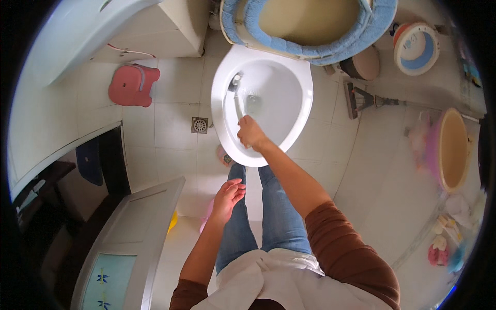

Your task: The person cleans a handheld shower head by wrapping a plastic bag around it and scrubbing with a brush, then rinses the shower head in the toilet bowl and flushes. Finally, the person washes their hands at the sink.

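Over the front of a white toilet bowl (pixel 219 112), my right hand (pixel 252 133) grips the pale handle of a toilet brush (pixel 238 102). The brush head lies against the bowl's inner left wall, near the rear, and is partly hard to make out. A little water stands in the bottom of the bowl. My left hand (pixel 229 195) hangs in front of my left leg, below the bowl, with its fingers apart and nothing in them. Raised behind the bowl are the toilet seat and lid, with a blue plush cover (pixel 310 52).
A red plastic stool (pixel 131 85) stands left, near a floor drain (pixel 200 125). The door (pixel 128 228) is ajar at lower left. To the right are a bin (pixel 364 64), a squeeze mop (pixel 354 100), a small basin (pixel 416 48) and a large basin (pixel 453 151).
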`<state>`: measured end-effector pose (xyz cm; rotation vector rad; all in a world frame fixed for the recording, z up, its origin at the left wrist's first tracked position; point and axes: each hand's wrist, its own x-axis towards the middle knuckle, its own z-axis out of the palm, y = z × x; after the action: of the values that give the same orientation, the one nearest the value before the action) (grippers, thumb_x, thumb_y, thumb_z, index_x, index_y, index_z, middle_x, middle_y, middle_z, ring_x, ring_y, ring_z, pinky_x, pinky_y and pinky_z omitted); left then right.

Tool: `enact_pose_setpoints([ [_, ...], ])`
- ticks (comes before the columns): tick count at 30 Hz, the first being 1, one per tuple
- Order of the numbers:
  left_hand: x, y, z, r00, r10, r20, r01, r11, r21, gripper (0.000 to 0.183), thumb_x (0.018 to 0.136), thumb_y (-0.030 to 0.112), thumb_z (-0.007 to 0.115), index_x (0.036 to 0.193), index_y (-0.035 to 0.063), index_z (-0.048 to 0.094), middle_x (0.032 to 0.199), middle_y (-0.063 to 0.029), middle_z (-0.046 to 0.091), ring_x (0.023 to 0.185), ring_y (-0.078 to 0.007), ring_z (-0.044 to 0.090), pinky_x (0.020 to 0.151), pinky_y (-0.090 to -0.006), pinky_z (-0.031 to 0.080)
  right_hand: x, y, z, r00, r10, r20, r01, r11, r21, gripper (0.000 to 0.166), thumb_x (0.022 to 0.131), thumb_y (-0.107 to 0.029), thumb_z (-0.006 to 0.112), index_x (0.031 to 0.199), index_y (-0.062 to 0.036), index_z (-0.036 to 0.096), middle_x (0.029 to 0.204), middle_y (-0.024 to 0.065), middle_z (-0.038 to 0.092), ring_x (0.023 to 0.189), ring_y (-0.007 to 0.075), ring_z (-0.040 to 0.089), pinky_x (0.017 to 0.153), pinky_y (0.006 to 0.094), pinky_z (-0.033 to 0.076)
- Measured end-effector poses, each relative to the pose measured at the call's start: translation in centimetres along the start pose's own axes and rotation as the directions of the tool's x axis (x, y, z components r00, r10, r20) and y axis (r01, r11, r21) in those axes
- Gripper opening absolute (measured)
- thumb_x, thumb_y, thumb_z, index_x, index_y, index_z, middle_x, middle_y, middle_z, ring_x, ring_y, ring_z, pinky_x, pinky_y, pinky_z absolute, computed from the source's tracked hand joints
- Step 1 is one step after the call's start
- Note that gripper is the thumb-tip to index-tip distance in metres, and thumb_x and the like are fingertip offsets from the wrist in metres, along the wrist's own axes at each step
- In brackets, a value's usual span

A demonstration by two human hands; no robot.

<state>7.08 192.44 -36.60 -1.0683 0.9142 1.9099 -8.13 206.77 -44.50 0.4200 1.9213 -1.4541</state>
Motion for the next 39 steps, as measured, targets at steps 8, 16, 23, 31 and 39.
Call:
enact_pose_setpoints([
  [8,-0.3,0.2,0.0,1.0,-0.006,0.028,0.006,1.0,0.0,0.023,0.087,0.015,0.048,0.108,0.0058,0.051,0.096,-0.0062,0.057,0.087,-0.0136,0.054,0.08,-0.0269,0.044,-10.3,7.4,-10.6,0.913,0.352,0.207,0.096,0.307,-0.947,0.03,0.079,-0.014,0.044,0.106,-0.0016,0.045,0.081,0.0174,0.061,0.075,0.0328,0.061,0.057,0.048,0.047],
  [16,-0.9,1.1,0.3,0.997,0.076,0.032,-0.075,0.996,-0.048,0.023,0.088,0.017,0.048,0.108,0.006,0.051,0.097,-0.0063,0.057,0.087,-0.0135,0.054,0.08,-0.0269,0.043,-5.8,1.2,-13.4,0.952,0.307,0.017,0.006,0.036,-0.999,0.02,0.074,-0.01,0.054,0.092,-0.0037,0.058,0.074,0.0121,0.063,0.07,0.0251,0.063,0.057,0.0424,0.048],
  [23,-0.3,-0.2,0.2,0.993,0.096,0.074,-0.081,0.978,-0.19,0.023,0.087,0.014,0.049,0.108,0.0054,0.05,0.096,-0.0065,0.057,0.086,-0.0139,0.055,0.079,-0.0259,0.044,-8.7,1.4,-3.5,0.772,0.489,0.407,-0.018,0.656,-0.754,0.017,0.071,-0.006,0.049,0.079,0.0073,0.058,0.069,0.021,0.06,0.067,0.0325,0.063,0.052,0.0412,0.049],
  [31,0.1,-0.2,-0.1,0.989,0.119,0.087,-0.097,0.97,-0.225,0.024,0.087,0.016,0.048,0.109,0.0042,0.05,0.097,-0.008,0.057,0.087,-0.0141,0.055,0.079,-0.0256,0.044,1.5,-8.4,-19.2,0.999,0.001,-0.041,-0.034,-0.523,-0.852,0.012,0.074,-0.014,0.054,0.075,-0.0111,0.066,0.072,0.0082,0.065,0.068,0.0208,0.064,0.052,0.0369,0.049],
  [39,-0.4,-0.6,-1.0,0.987,0.151,0.055,-0.126,0.94,-0.317,0.026,0.088,0.017,0.046,0.11,0.0042,0.05,0.097,-0.0085,0.057,0.086,-0.0146,0.055,0.079,-0.0257,0.044,-6.3,-1.6,-15.0,0.919,0.382,0.103,0.202,-0.229,-0.952,0.014,0.073,-0.008,0.052,0.082,-0.0038,0.062,0.082,0.0136,0.062,0.075,0.0292,0.061,0.055,0.0457,0.047],
])
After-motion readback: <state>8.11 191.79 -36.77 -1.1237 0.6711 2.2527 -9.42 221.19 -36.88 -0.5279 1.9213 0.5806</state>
